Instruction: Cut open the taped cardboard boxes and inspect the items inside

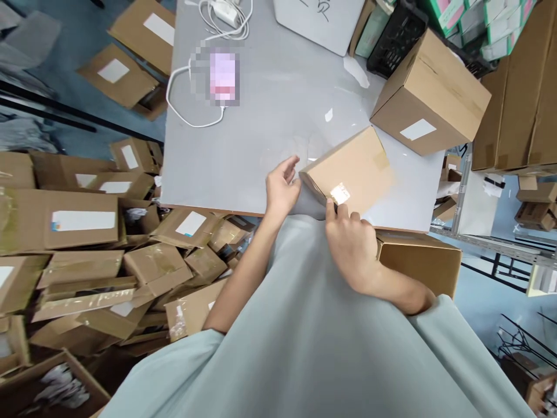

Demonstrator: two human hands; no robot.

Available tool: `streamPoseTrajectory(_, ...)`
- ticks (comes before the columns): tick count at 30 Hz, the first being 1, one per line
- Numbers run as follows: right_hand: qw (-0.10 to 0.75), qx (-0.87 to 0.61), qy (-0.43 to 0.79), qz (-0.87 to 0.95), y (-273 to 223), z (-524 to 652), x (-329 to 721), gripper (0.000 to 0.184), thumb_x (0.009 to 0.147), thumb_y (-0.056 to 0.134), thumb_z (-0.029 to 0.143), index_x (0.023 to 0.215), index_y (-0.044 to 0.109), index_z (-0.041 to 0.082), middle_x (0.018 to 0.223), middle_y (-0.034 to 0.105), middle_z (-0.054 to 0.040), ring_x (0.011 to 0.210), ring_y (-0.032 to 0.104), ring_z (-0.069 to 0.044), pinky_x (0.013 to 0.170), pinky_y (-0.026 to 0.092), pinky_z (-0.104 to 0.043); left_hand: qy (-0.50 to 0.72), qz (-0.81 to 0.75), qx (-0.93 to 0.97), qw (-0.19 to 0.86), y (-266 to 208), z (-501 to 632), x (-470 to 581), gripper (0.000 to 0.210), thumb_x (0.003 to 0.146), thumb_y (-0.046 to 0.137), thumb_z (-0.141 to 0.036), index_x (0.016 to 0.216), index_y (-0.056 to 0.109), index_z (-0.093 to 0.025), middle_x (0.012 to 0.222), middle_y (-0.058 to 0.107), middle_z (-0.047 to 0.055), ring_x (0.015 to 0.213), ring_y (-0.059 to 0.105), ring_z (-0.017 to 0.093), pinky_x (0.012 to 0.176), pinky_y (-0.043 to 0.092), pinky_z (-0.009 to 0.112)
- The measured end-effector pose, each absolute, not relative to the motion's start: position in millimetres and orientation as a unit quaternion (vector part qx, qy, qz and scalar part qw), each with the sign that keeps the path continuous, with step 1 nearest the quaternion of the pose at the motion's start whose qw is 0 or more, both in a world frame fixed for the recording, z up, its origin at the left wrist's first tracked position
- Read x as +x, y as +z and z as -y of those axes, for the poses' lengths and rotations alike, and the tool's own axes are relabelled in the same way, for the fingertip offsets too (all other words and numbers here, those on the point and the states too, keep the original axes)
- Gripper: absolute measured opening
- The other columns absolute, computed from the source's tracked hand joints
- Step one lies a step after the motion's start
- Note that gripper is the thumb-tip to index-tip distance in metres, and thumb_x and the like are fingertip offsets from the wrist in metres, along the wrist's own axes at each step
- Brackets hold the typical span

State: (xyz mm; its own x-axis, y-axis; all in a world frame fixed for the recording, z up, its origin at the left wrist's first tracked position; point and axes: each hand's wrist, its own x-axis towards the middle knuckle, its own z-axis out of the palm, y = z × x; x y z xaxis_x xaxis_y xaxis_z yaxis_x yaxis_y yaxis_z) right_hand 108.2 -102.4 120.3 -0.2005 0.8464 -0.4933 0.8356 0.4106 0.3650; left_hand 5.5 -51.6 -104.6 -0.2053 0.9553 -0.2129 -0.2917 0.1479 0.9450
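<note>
A small cardboard box [352, 162] lies at an angle near the front edge of the table, with a white label [340, 193] on its near side. My right hand [353, 247] is at the box's near edge; its index finger touches beside the label and the other fingers are curled. The thumb is hidden. Just left of the box, my left hand [282, 187] hovers with fingers partly spread, apart from the box and holding nothing.
A larger closed carton [435, 93] stands at the table's right, beside a black crate [398, 38]. A pixelated device [224, 75] with a white cable lies at the left. Many cartons [82, 220] pile up left of the table [209, 168]. An open box [420, 261] sits below its right front edge.
</note>
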Motion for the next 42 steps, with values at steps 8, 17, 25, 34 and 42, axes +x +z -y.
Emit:
streamPoseTrajectory(8,0.286,0.538,0.003,-0.793,101,94,120,0.067,0.11,0.041,0.007,0.175,0.047,0.019,0.123,0.075,-0.0172,0.092,0.074,-0.021,0.076,0.062,-0.029,0.571,-0.524,0.34,0.533,-94,51,9,0.079,0.089,0.09,-0.065,0.156,0.069,-0.029,0.169,0.063,0.015,0.161,0.055,0.04,0.13,0.051,0.057)
streamPoseTrajectory(17,0.357,0.539,-0.022,-0.762,121,110,123,0.058,0.11,0.043,0.005,0.165,0.058,0.015,0.111,0.078,-0.0161,0.087,0.078,-0.021,0.069,0.06,-0.027,0.564,-0.526,0.345,0.534,-96,51,10,0.08,0.083,0.094,-0.069,0.149,0.075,-0.027,0.161,0.07,0.014,0.153,0.064,0.04,0.129,0.052,0.056)
streamPoseTrajectory(25,0.129,0.684,-0.015,-0.718,127,83,198,0.051,0.115,0.051,0.027,0.165,0.06,0.029,0.119,0.079,-0.0109,0.084,0.076,-0.022,0.072,0.055,-0.029,0.55,-0.521,0.373,0.535,-94,49,5,0.088,0.092,0.083,-0.075,0.161,0.065,-0.025,0.169,0.062,0.018,0.158,0.059,0.04,0.129,0.051,0.058)
streamPoseTrajectory(34,-0.317,0.77,-0.259,-0.49,34,3,275,0.052,0.089,0.072,0.071,0.1,0.068,0.02,0.076,0.054,0.005,0.063,0.049,-0.015,0.058,0.047,-0.028,0.527,-0.566,0.385,0.503,-81,38,4,0.077,0.103,0.072,-0.068,0.165,0.061,-0.024,0.168,0.063,0.017,0.16,0.057,0.036,0.136,0.042,0.054)
streamPoseTrajectory(42,-0.244,0.762,-0.338,-0.495,31,114,222,0.047,0.091,0.072,0.07,0.088,0.064,0.023,0.077,0.054,0.0055,0.073,0.048,-0.016,0.071,0.04,-0.028,0.452,-0.684,0.436,0.37,-71,69,-48,0.055,0.114,0.049,-0.05,0.159,0.064,-0.023,0.164,0.067,0.014,0.156,0.061,0.029,0.135,0.044,0.049)
